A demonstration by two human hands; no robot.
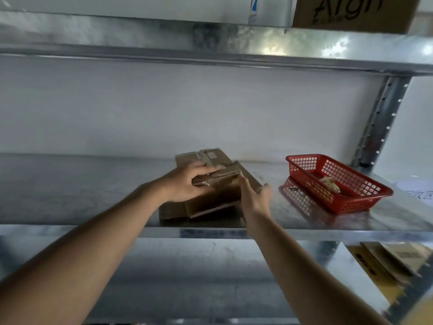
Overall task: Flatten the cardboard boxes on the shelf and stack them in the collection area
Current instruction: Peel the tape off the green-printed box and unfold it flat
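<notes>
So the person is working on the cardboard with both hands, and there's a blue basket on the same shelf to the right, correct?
Not quite: the basket is red, not blue, as the head view shows. It does sit on the same shelf, right of the cardboard.

Dim, cool, flat light is filling the scene, with bright glare blooming on the upper shelf edge [276,46] at right and softer reflections showing on the middle shelf [304,221], which is mirroring the red basket [337,181]. Motion blur is smearing the right hand [254,195] and the cardboard [210,198], and the whole picture is looking soft and hazy. Wide-angle distortion is bending the shelf lines and stretching the forearms toward the bottom corners, where detail is going mushy.
</notes>
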